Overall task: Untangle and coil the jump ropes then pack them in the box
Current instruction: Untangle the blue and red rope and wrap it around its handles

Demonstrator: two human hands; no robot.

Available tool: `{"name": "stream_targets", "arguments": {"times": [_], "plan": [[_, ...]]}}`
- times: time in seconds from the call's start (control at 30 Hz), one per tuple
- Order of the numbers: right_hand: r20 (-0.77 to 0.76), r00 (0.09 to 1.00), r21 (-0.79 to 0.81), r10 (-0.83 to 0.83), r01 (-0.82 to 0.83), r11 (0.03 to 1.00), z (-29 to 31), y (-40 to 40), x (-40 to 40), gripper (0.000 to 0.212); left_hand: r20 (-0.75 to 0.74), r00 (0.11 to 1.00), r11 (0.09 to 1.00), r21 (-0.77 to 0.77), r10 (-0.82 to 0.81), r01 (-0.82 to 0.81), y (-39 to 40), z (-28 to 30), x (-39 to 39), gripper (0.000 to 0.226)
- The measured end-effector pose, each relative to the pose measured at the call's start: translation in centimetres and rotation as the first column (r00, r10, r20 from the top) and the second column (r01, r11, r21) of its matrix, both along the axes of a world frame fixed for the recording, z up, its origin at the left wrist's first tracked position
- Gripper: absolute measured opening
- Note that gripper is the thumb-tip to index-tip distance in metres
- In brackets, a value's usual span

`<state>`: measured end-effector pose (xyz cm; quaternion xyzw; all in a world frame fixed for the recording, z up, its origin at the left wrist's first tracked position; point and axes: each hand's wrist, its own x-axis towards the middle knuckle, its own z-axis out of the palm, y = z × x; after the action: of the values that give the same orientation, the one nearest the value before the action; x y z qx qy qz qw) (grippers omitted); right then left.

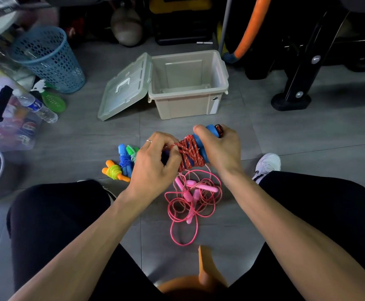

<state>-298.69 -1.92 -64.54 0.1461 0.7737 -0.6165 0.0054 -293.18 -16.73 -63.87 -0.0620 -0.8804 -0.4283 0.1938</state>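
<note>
I hold a red speckled jump rope [190, 153] wound around its blue handles above the floor. My right hand [219, 146] grips the handles' upper end. My left hand [155, 164] pinches the rope at the bundle's lower end. Below them a pink jump rope [191, 198] lies tangled on the tiles with its pink handles in the heap. To the left lie coiled ropes: one with orange handles [114, 171], one with blue handles [124, 158] and a green one [131, 151] partly behind my left hand. The beige box [188, 105] stands open beyond, its clear lid [125, 88] hanging off its left side.
A blue perforated basket [49, 59] stands at the back left, with a water bottle [36, 106] and a clear bin [5, 118] near it. A black equipment stand [292, 98] is at the right. My knees flank the ropes; a white shoe [266, 166] sits right.
</note>
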Motion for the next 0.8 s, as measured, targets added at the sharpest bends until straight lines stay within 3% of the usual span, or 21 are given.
{"name": "stream_targets", "arguments": {"times": [0.1,0.37,0.43,0.53,0.6,0.7,0.8], "plan": [[-0.06,0.998,0.054,-0.021,0.024,0.998,-0.5,0.1,-0.2,0.038,0.129,0.989,0.986,0.139,0.073,-0.091,0.4,-0.1,-0.1,0.006],[-0.083,0.996,0.043,-0.025,0.029,0.999,-1.6,0.1,-0.7,0.031,0.205,0.967,0.896,0.383,0.155,-0.225,0.5,-0.6,-0.6,0.011],[-0.111,0.993,0.047,-0.027,0.033,0.998,-1.9,0.1,-0.7,0.03,0.248,0.954,0.882,0.394,0.169,-0.259,0.5,-0.8,-0.8,0.01],[-0.125,0.991,0.079,0.04,-0.03,0.996,-2.0,0.4,-0.5,0.032,0.358,0.929,0.938,0.283,0.092,-0.202,0.0,-1.2,-1.0,0.015],[-0.095,0.991,0.108,0.095,-0.085,0.991,-1.9,0.6,-0.7,0.032,0.485,0.869,0.938,0.337,-0.1,-0.08,-0.7,-1.5,-0.8,0.007],[0.004,0.993,0.111,0.121,-0.121,0.986,-2.0,0.7,-1.4,0.041,0.645,0.654,0.847,0.531,-0.397,-0.009,-1.9,-1.8,-0.2,0.021],[0.126,0.971,0.126,0.202,-0.218,0.968,-3.1,0.3,-1.6,0.053,0.728,0.525,0.842,0.539,-0.44,-0.041,-2.7,-2.4,0.4,0.024]]}}
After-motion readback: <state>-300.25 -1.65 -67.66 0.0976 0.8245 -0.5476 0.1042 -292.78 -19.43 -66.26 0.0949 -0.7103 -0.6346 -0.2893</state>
